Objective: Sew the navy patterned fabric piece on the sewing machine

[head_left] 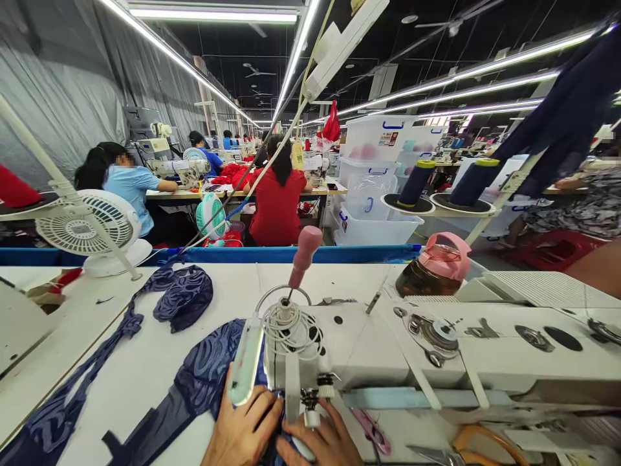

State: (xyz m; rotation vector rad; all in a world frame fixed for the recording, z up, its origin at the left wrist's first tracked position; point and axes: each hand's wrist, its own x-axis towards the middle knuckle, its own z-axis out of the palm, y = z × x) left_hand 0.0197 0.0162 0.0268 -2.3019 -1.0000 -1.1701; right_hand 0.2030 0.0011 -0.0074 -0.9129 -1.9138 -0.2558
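Navy fabric (204, 375), lower centre of frame, lying on the white table (145, 362) and running under the sewing machine (388, 349) head. Looks thin, soft, floppy and light, probably prone to bunching; best held flat near the needle, both sides of the seam. Left hand (245, 430) fingers together, pressed flat on the cloth. Right hand (323, 443) fingers slightly spread, also pressing it down. No readable writing; the bin (378, 139) label at upper centre is too small.

Bright, even illumination from ceiling tube lights (213, 14) — mild glare along strips. Shadows soft, faint. Strong wide-angle distortion at edges — straight lines bow. Foreground sharp; distant background slightly soft.
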